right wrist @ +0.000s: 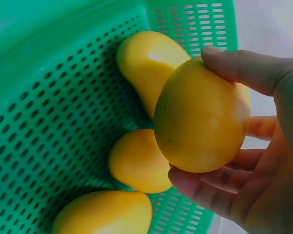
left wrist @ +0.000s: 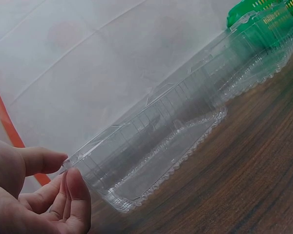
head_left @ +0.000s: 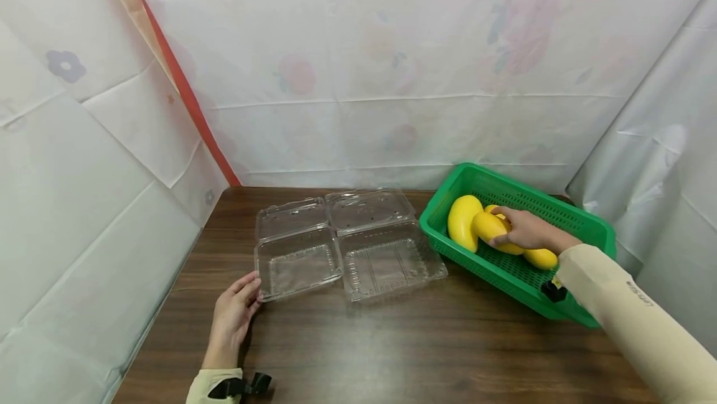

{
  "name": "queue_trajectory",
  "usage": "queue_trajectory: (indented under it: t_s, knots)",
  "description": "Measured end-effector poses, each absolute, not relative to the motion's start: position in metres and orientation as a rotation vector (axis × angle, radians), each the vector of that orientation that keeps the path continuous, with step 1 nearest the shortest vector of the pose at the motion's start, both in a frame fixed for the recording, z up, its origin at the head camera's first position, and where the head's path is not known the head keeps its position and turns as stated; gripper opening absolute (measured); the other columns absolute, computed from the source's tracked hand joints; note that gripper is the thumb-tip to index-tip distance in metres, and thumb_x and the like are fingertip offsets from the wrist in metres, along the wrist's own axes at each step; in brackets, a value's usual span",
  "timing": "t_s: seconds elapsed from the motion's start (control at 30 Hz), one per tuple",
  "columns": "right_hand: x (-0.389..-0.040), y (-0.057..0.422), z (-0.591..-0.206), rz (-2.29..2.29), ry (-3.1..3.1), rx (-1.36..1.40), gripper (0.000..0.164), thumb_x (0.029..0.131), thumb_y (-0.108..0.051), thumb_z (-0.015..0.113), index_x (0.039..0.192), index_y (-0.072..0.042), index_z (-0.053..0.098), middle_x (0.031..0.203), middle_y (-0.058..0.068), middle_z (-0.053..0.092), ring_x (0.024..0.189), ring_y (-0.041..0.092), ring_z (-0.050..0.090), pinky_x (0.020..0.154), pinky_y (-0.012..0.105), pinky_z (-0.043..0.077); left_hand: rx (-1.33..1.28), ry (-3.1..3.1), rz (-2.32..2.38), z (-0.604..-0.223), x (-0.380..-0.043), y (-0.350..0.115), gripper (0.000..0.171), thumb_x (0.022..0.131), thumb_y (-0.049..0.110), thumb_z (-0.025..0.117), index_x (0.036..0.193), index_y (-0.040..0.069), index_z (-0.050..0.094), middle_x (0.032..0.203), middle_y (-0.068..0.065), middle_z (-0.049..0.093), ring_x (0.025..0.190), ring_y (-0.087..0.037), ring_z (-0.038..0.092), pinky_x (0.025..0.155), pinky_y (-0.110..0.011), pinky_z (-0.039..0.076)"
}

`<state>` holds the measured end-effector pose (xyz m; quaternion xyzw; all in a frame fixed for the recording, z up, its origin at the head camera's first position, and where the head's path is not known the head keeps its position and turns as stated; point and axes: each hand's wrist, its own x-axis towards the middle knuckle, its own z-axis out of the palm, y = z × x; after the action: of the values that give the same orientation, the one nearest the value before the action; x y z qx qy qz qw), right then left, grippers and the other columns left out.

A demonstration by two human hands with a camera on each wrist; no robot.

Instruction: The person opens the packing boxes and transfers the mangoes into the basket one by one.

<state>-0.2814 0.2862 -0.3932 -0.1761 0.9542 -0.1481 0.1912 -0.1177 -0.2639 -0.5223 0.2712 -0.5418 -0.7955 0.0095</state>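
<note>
Between thumb and fingers, my left hand pinches the near left rim corner of a clear plastic clamshell container; the left wrist view shows this pinch on the rim. A second clear clamshell container lies beside it to the right, both with lids folded back. My right hand reaches into the green basket and grips a yellow mango. Around it are other mangoes: one on the left, one on the right, and one partly hidden behind the held mango.
Both containers and the basket stand on a brown wooden table. The basket's left corner is close to the right container. White printed sheets hang behind and at both sides, with a red strip at the left corner.
</note>
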Motion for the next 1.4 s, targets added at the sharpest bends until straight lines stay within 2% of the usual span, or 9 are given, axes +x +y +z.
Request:
queue_trajectory:
  t_s: [0.33, 0.5, 0.7, 0.97, 1.2, 1.4]
  knots:
    - [-0.277, 0.295, -0.407, -0.376, 2.58, -0.508, 0.082, 0.086, -0.041, 0.072, 0.143, 0.006, 0.036, 0.126, 0.03, 0.056, 0.105, 0.035, 0.058, 0.084, 0.051, 0.05, 0.849, -1.661, -2.491, -0.524, -0.118, -0.262, 0.013, 0.097, 0.015, 0.061, 0.096, 0.025, 0.07, 0.092, 0.01, 0.056, 0.074, -0.004, 0.054, 0.068, -0.017, 0.05]
    - [-0.273, 0.298, -0.41, -0.307, 2.516, -0.535, 0.076, 0.084, -0.036, 0.074, 0.14, 0.004, 0.042, 0.126, 0.029, 0.056, 0.109, 0.038, 0.056, 0.088, 0.055, 0.048, 0.846, -1.652, -2.5, -0.524, -0.118, -0.262, 0.013, 0.097, 0.015, 0.061, 0.096, 0.025, 0.07, 0.092, 0.009, 0.055, 0.073, -0.004, 0.054, 0.068, -0.017, 0.05]
    - [-0.27, 0.298, -0.408, -0.228, 2.433, -0.54, 0.071, 0.083, -0.028, 0.072, 0.14, 0.003, 0.044, 0.136, 0.03, 0.05, 0.117, 0.04, 0.051, 0.093, 0.057, 0.045, 0.857, -1.673, -2.5, -0.524, -0.119, -0.26, 0.011, 0.097, 0.015, 0.061, 0.099, 0.024, 0.068, 0.087, 0.011, 0.055, 0.073, -0.003, 0.054, 0.068, -0.017, 0.05]
    - [-0.271, 0.3, -0.409, -0.198, 2.41, -0.536, 0.066, 0.084, -0.021, 0.07, 0.139, 0.004, 0.044, 0.132, 0.029, 0.053, 0.11, 0.036, 0.054, 0.09, 0.054, 0.047, 0.846, -1.674, -2.52, -0.523, -0.12, -0.259, 0.015, 0.096, 0.015, 0.062, 0.093, 0.028, 0.07, 0.083, 0.012, 0.056, 0.072, -0.003, 0.054, 0.068, -0.017, 0.05]
    - [-0.27, 0.306, -0.414, -0.173, 2.423, -0.528, 0.066, 0.084, -0.019, 0.07, 0.139, 0.006, 0.044, 0.135, 0.03, 0.05, 0.12, 0.044, 0.051, 0.095, 0.059, 0.045, 0.845, -1.672, -2.524, -0.524, -0.121, -0.256, 0.015, 0.096, 0.015, 0.063, 0.092, 0.027, 0.07, 0.082, 0.012, 0.056, 0.072, -0.003, 0.054, 0.067, -0.017, 0.05]
    - [-0.27, 0.306, -0.417, -0.18, 2.416, -0.536, 0.052, 0.086, -0.003, 0.062, 0.135, 0.007, 0.047, 0.126, 0.027, 0.057, 0.108, 0.037, 0.058, 0.088, 0.052, 0.05, 0.824, -1.675, -2.529, -0.524, -0.123, -0.257, 0.016, 0.096, 0.015, 0.062, 0.092, 0.028, 0.07, 0.083, 0.012, 0.056, 0.072, -0.002, 0.054, 0.067, -0.016, 0.05]
